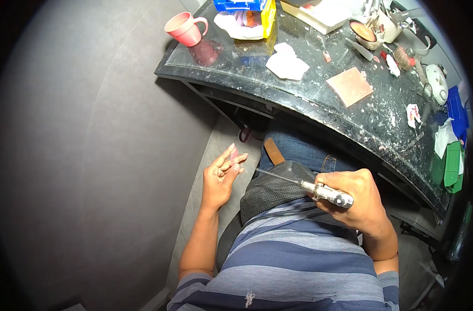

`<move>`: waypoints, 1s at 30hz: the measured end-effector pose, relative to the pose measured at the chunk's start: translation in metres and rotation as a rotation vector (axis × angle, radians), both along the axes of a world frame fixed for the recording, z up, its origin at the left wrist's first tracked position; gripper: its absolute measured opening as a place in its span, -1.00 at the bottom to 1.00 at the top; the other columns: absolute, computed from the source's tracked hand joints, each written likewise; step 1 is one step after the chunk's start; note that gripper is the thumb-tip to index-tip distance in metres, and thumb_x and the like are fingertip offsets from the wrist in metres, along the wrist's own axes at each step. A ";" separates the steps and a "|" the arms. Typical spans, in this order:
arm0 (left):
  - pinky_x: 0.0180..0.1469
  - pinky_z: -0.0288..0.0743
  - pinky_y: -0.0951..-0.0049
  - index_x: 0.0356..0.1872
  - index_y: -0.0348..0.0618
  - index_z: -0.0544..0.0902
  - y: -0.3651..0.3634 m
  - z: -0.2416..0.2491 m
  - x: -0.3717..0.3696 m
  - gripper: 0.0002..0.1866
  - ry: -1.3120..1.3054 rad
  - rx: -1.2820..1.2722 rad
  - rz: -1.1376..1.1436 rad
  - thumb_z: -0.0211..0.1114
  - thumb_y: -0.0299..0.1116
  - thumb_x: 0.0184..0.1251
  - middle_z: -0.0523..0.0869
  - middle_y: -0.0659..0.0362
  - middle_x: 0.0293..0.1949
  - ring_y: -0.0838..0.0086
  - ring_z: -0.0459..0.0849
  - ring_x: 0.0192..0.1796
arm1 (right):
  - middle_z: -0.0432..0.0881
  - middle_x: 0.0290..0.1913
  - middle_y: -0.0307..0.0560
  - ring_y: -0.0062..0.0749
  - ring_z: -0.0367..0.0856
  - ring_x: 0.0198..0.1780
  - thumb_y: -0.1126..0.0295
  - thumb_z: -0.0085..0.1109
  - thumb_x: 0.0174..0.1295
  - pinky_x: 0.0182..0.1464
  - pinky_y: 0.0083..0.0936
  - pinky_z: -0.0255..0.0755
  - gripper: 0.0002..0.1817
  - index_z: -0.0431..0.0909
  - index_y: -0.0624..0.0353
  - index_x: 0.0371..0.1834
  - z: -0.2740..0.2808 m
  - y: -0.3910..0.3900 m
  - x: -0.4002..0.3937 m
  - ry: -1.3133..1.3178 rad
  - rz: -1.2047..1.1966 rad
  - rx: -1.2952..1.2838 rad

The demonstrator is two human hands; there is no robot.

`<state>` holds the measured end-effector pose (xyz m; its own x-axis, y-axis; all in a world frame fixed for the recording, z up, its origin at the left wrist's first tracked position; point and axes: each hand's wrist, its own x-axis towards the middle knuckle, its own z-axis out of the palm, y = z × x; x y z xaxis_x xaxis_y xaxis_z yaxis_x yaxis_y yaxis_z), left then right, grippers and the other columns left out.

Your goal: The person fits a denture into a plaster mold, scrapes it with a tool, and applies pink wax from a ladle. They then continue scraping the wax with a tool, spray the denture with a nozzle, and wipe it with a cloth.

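Item: small pink piece (pixel 233 153), pinched at the fingertips of my left hand (pixel 222 176), held low over my lap at about 9 o'clock from the tool. I judge it light, rigid and brittle, likely to chip if squeezed or dropped; best held by its edges, as now.

Item: metal handpiece (pixel 327 193), clamped in my right hand (pixel 356 201), fingers wrapped round the barrel. Its thin bur shaft (pixel 278 177) points toward 10 o'clock, at the pink piece, its tip well apart from it. I judge it stiff, smooth and possibly slippery; grip belongs on the barrel, never the shaft.

Hard to make out: the pink piece's shape, mostly covered by my fingers; the handpiece's rear and cord, behind my palm. The surface (pixel 319 111) at 12 o'clock carries a pink mug (pixel 184 28) and clutter too small to name.
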<state>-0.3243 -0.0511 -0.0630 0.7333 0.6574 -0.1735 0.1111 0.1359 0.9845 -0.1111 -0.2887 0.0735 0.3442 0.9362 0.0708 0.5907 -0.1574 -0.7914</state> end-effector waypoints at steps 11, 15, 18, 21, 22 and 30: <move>0.25 0.78 0.13 0.43 -0.50 0.56 0.000 0.008 0.000 -0.55 -0.059 -0.037 -0.042 0.28 -0.48 0.64 0.78 -0.26 0.21 0.06 0.83 0.24 | 0.72 -0.41 0.03 0.03 0.75 -0.39 0.46 0.59 0.06 -0.36 -0.23 0.58 -0.75 0.71 0.16 -0.23 -0.001 0.006 -0.001 -0.044 -0.050 -0.017; 0.24 0.79 -0.01 0.39 -0.47 0.57 0.005 -0.004 -0.003 -0.59 -0.232 -0.257 0.031 0.23 -0.42 0.70 0.76 -0.28 0.21 -0.08 0.83 0.20 | 0.72 -0.42 0.04 0.04 0.74 -0.40 0.50 0.58 0.03 -0.35 -0.25 0.58 -0.75 0.72 0.17 -0.23 -0.001 0.007 0.000 -0.074 -0.116 -0.011; 0.27 0.77 -0.12 0.37 -0.42 0.57 0.007 -0.006 -0.004 -0.62 -0.264 -0.339 0.046 0.22 -0.41 0.71 0.74 -0.29 0.21 -0.17 0.80 0.23 | 0.73 -0.41 0.04 0.02 0.75 -0.40 0.51 0.59 0.02 -0.34 -0.26 0.58 -0.74 0.74 0.17 -0.22 -0.001 0.007 -0.002 -0.055 -0.108 -0.002; 0.29 0.75 -0.20 0.37 -0.36 0.57 0.007 -0.011 -0.005 -0.64 -0.287 -0.311 0.023 0.20 -0.41 0.72 0.73 -0.30 0.23 -0.21 0.77 0.27 | 0.73 -0.40 0.04 0.01 0.75 -0.40 0.51 0.59 0.01 -0.34 -0.27 0.59 -0.74 0.73 0.16 -0.22 0.000 0.006 -0.002 -0.057 -0.106 -0.009; 0.29 0.75 -0.20 0.37 -0.36 0.57 0.008 -0.012 -0.005 -0.64 -0.286 -0.312 0.022 0.20 -0.41 0.72 0.73 -0.30 0.23 -0.21 0.77 0.27 | 0.74 -0.39 0.03 0.01 0.76 -0.39 0.49 0.59 0.02 -0.34 -0.27 0.60 -0.74 0.73 0.16 -0.22 -0.001 0.005 -0.002 -0.033 -0.088 -0.008; 0.33 0.74 -0.17 0.41 -0.30 0.55 0.012 -0.016 -0.007 -0.63 -0.355 -0.549 -0.014 0.17 -0.42 0.73 0.63 -0.22 0.40 -0.21 0.73 0.33 | 0.72 -0.39 0.00 0.00 0.75 -0.36 0.36 0.58 0.08 -0.34 -0.19 0.58 -0.73 0.69 0.14 -0.22 -0.005 0.005 -0.004 -0.017 -0.018 0.009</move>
<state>-0.3314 -0.0388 -0.0790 0.8156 0.5323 -0.2269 -0.2025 0.6299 0.7498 -0.1156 -0.2840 0.0681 0.3595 0.9292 0.0855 0.6013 -0.1606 -0.7827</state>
